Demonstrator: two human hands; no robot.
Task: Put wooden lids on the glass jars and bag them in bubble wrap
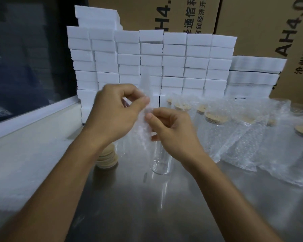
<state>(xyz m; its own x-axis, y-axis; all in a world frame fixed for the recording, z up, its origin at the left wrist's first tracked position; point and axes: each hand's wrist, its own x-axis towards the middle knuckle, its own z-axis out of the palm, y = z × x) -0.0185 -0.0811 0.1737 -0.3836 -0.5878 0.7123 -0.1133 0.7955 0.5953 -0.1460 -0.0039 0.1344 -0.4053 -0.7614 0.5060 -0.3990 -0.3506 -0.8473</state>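
We read "AH4.0" on cardboard boxes (262, 32) behind, our left hand (112, 112) and right hand (171, 130) pinching a bubble wrap bag (143, 133) above a glass jar (160, 165) on the tabletop (129, 206), wooden lids (108, 157) beside, bare steel nearer us

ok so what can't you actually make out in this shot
- Head view: the bubble wrap bag is motion-blurred between the left hand and the right hand; whether its mouth is open cannot be told.
- The glass jar has its upper part hidden by the bag and hands; lid on or off cannot be told.
- The lid stack is partly covered by the left forearm, so it is uncountable.
- The cardboard boxes have their print cut off by the frame edges.
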